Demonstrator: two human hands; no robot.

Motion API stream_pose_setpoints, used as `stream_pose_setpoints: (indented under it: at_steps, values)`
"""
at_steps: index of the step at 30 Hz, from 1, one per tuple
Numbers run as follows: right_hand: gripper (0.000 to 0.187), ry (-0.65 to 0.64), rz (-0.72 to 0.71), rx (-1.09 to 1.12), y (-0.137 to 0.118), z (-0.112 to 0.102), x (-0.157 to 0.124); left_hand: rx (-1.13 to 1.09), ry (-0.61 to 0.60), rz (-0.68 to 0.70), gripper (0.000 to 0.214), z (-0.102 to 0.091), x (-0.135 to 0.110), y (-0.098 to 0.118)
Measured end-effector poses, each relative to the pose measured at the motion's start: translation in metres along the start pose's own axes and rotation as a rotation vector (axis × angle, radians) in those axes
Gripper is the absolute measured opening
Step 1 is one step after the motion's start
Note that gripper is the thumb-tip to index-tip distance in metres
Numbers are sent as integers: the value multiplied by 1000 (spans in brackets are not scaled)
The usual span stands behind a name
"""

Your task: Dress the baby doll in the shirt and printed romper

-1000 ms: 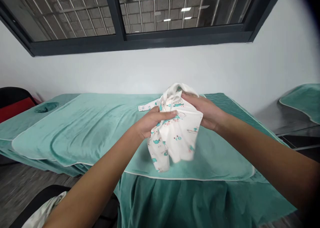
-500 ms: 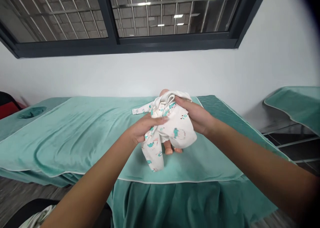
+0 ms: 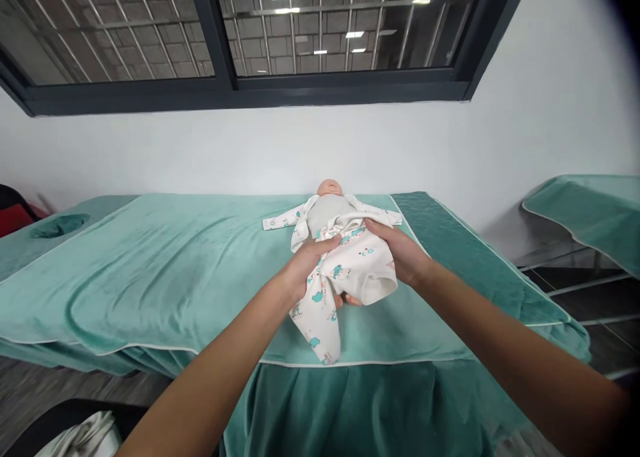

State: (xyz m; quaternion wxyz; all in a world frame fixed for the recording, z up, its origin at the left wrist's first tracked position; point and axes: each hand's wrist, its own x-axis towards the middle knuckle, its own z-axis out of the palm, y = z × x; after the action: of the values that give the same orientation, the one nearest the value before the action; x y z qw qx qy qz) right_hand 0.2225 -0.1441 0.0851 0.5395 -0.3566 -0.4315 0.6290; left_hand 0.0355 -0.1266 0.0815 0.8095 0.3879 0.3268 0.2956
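A baby doll (image 3: 329, 187) lies on its back on the green bed cover, head towards the wall. It wears a patterned jacket (image 3: 285, 219) with the sleeves spread sideways and a pale front (image 3: 327, 211) showing between the open flaps. Above its lower body, white baby trousers (image 3: 360, 267) with green and pink prints hang between my hands. My left hand (image 3: 310, 260) grips the gathered waistband at its left side, thumb on top. My right hand (image 3: 400, 250) is closed on the waistband's right side. One trouser leg droops to the cover; the doll's feet (image 3: 347, 300) peek out beneath.
The massage bed's light green cover (image 3: 165, 263) spreads to the left, up to a face hole (image 3: 60, 226). A white wall and a barred window stand behind. Another green-covered bed (image 3: 595, 210) is at right. Cloth lies on a black chair (image 3: 83, 437) at lower left.
The trousers have come down and towards me, uncovering the doll's face, chest and right-hand jacket sleeve. Both my hands moved slightly right, still holding the waistband.
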Motion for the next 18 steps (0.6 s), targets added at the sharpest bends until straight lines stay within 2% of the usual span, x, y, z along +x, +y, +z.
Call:
stream_pose_setpoints:
  at_steps: [2,5,7,10,13,18]
  values:
    - [39,46,75,6,19,-11,-7,116,84,-51,54,-6,8,-11]
    - [36,45,210,-16,50,-24,-25,381,185,40,45,-16,23,-28]
    - [36,33,280,-35,70,-29,-37,729,244,116,37,-18,32,-36]
    - [39,102,314,-69,93,-35,-50,1247,307,122,31,-11,43,-43]
    - [40,178,294,-149,111,-38,-55,1405,281,91,25,0,47,-46]
    - [50,256,274,-388,127,-45,-52,1511,133,41,23,7,42,-45]
